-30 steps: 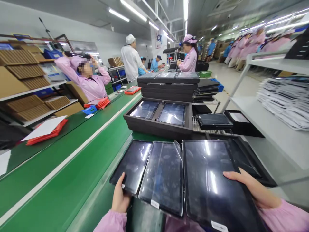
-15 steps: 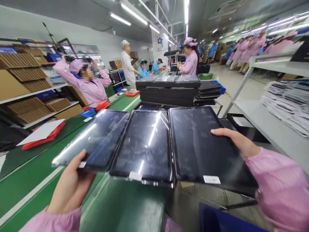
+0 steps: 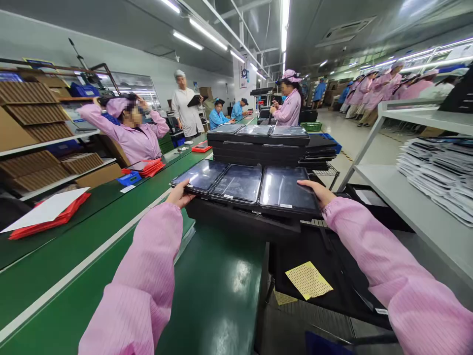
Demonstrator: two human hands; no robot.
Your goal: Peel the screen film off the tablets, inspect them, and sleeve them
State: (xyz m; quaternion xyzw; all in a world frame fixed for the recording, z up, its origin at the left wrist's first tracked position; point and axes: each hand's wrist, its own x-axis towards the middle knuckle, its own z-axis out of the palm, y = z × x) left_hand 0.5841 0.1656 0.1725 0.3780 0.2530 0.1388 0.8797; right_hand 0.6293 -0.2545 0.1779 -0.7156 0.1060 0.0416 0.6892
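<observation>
Both hands grip a black tray (image 3: 236,203) bearing three dark, glossy tablet screens side by side: a left screen (image 3: 205,173), a middle screen (image 3: 238,183) and a right screen (image 3: 283,190). Small white labels show along their near edges. My left hand (image 3: 180,194) is closed on the tray's left end, thumb on top. At the right end my right hand (image 3: 318,191) holds it, thumb over the right screen's edge. The tray is at arm's length, over or on more black trays (image 3: 244,219); whether it touches them I cannot tell.
Behind stands a taller stack of black trays (image 3: 258,150) with screens on top. A green conveyor (image 3: 121,246) runs along the left, with red sheets (image 3: 55,214) beside it. A yellow label sheet (image 3: 308,280) lies lower right, near a white shelf (image 3: 406,192). Several co-workers are around.
The tray with the three screens has moved forward and away from me, onto or just above the trays in front. Both my arms are now stretched out. A person in white has turned, holding a dark tablet-like item.
</observation>
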